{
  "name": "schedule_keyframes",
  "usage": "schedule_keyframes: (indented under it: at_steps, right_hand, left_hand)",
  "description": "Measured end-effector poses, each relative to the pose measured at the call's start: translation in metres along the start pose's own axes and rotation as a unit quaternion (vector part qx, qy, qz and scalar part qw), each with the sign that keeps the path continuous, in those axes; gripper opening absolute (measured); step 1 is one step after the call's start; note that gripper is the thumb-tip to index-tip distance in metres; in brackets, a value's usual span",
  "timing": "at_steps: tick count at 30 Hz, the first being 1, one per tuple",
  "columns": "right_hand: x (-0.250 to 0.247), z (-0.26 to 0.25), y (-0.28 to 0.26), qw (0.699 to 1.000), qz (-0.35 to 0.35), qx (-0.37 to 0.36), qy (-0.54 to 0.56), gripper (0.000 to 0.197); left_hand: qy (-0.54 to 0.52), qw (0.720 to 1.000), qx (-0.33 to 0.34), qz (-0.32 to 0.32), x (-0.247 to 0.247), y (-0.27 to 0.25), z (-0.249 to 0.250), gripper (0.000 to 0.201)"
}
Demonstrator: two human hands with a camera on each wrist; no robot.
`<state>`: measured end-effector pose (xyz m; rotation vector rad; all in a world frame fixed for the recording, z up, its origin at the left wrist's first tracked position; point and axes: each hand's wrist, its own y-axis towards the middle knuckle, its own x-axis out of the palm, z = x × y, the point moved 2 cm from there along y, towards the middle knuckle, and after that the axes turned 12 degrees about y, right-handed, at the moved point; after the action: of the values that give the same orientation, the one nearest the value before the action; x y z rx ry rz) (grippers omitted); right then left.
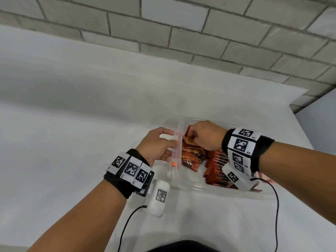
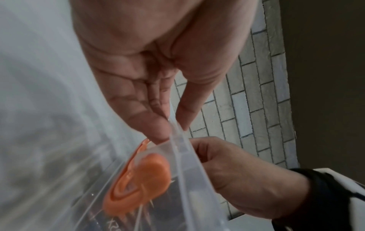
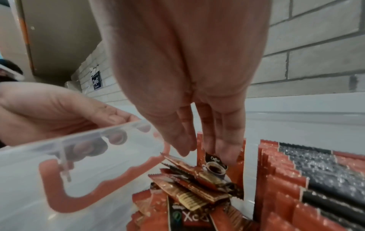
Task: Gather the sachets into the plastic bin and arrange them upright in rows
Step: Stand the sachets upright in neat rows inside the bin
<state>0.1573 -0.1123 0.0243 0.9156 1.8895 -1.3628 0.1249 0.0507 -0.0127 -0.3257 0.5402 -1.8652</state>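
Note:
A clear plastic bin (image 1: 200,190) with an orange latch (image 2: 142,179) sits on the white table. My left hand (image 1: 169,142) pinches the bin's left rim (image 2: 177,140) between thumb and fingers. Inside the bin, my right hand (image 1: 192,135) pinches one red coffee sachet (image 3: 221,164) and holds it upright near the far left corner. Loose sachets (image 3: 193,187) lie heaped under that hand. A row of upright sachets (image 3: 296,187) stands along the bin's right side, also seen as red edges (image 1: 216,168) in the head view.
A grey brick wall (image 1: 181,33) runs behind the white table (image 1: 72,106). The table's edge (image 1: 301,113) falls away at the right. A white marked device (image 1: 159,199) with a black cable lies beside my left wrist.

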Motion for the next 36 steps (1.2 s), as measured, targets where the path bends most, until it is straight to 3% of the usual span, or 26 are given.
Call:
schedule_keyframes:
  at_steps: [4,8,13,18,30,36]
  right_hand:
    - [0.012,-0.004,0.006,0.997,-0.052,0.015,-0.053,0.027]
    - [0.016,-0.003,0.011,0.996,-0.059,0.027,-0.065,0.031]
    - [0.022,-0.009,0.007,0.992,-0.086,0.016,-0.086,0.046]
    - [0.029,-0.014,0.006,0.984,-0.144,0.029,-0.104,0.037]
    - [0.037,-0.021,-0.007,0.972,-0.213,0.038,-0.089,0.072]
    - [0.041,-0.026,-0.011,0.969,-0.225,0.03,-0.101,0.073]
  left_hand:
    - [-0.001,1.0,0.002,-0.007,-0.001,0.002,-0.002,0.031]
    - [0.006,1.0,-0.003,-0.01,-0.002,0.003,-0.003,0.028]
    - [0.008,1.0,-0.004,-0.012,-0.003,0.002,-0.004,0.028]
    - [0.006,1.0,-0.002,-0.008,-0.003,0.001,-0.004,0.027]
    - [0.015,1.0,0.002,0.003,-0.001,0.002,-0.006,0.024]
    - [0.018,1.0,-0.001,0.007,-0.002,0.003,-0.008,0.024]
